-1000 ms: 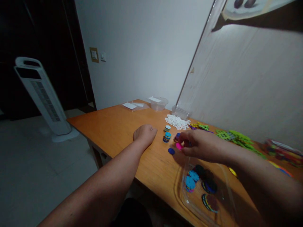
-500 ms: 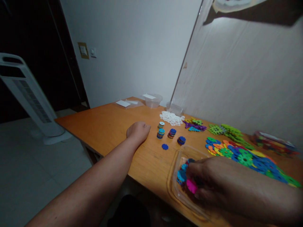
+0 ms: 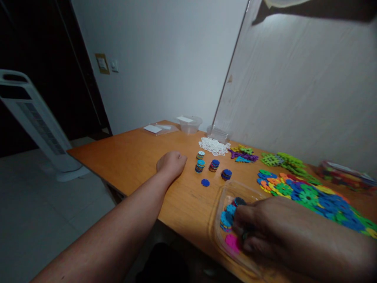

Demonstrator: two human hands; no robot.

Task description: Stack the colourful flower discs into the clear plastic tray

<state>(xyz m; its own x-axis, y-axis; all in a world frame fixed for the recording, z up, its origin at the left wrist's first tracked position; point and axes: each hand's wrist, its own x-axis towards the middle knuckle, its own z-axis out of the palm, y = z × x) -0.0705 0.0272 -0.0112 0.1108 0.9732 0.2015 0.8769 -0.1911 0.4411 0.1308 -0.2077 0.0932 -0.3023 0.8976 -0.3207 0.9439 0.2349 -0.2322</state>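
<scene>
A tower fan [image 3: 35,122] is standing on the floor at far left, beside a wooden table [image 3: 132,157]. The person's left hand [image 3: 171,163] is resting on the tabletop, fingers curled into a loose fist and holding nothing. Just to its right, small stacks of coloured discs [image 3: 200,166] are sitting near a lone blue disc [image 3: 205,182]. The right hand [image 3: 259,228] is reaching into a clear plastic container [image 3: 219,196] at the table's near edge, fingers bent down among the discs; whether they grip one cannot be told. A pink disc [image 3: 232,242] is lying in the container beside the fingertips. Flat multicoloured pieces [image 3: 309,196] are spreading along the wall at right.
</scene>
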